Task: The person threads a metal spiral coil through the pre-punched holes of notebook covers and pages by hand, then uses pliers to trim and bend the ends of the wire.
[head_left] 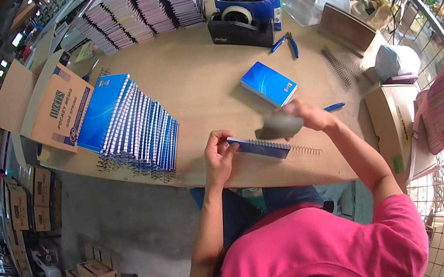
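Near the table's front edge, my left hand point(219, 158) grips the left end of a small blue notebook point(264, 150), fingers and thumb closed on it. The notebook stands on edge with its spine upward. A wire coil point(306, 150) runs along that spine and sticks out past its right end. My right hand point(309, 115) is closed round a grey, rounded object point(280, 126) just above the coil; its exact kind is unclear. Behind lies a short stack of blue notebooks point(267, 82). A blue-handled tool point(335, 107) lies right of my right hand.
Spiral notebooks point(136, 124) are piled at left beside an open carton point(57, 107). Blue pliers point(289, 43), loose coils point(338, 66) and a tape dispenser point(236, 32) lie farther back. Tall paper stacks point(143, 10) stand at the far edge. A cardboard box point(389, 124) sits at right.
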A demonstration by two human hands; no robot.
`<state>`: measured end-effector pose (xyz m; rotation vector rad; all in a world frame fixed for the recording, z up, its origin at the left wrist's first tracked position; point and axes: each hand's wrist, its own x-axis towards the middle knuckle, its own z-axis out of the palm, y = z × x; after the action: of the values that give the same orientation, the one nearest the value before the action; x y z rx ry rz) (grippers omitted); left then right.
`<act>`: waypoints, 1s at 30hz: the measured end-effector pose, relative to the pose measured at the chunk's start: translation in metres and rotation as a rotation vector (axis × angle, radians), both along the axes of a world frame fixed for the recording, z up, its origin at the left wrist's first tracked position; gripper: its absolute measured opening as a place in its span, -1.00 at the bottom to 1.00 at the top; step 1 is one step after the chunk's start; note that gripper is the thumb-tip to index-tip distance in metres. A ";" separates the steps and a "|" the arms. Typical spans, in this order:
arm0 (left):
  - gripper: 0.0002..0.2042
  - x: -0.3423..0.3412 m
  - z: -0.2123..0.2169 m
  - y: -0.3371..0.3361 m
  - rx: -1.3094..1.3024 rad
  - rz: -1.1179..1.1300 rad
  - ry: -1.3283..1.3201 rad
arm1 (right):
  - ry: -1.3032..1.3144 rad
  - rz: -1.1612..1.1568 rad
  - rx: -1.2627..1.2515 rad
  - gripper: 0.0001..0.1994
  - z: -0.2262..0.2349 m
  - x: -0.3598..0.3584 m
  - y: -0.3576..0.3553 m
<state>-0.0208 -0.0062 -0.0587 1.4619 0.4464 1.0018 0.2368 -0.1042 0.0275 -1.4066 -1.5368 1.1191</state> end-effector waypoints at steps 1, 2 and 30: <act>-0.62 -0.005 -0.007 0.006 -0.054 -0.048 0.036 | -0.025 0.076 0.049 -0.48 0.001 -0.004 0.000; -0.67 -0.002 -0.005 0.011 -0.027 -0.087 -0.003 | -0.347 0.096 -0.039 -0.48 -0.004 -0.003 0.006; -0.45 -0.008 0.036 0.000 -0.376 -0.010 -0.121 | -0.957 -0.543 0.220 -0.51 -0.011 0.021 -0.097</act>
<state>-0.0287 -0.0061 -0.0231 1.0610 0.5081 0.9339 0.2574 -0.2007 0.0168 -2.1604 -1.6198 -0.1086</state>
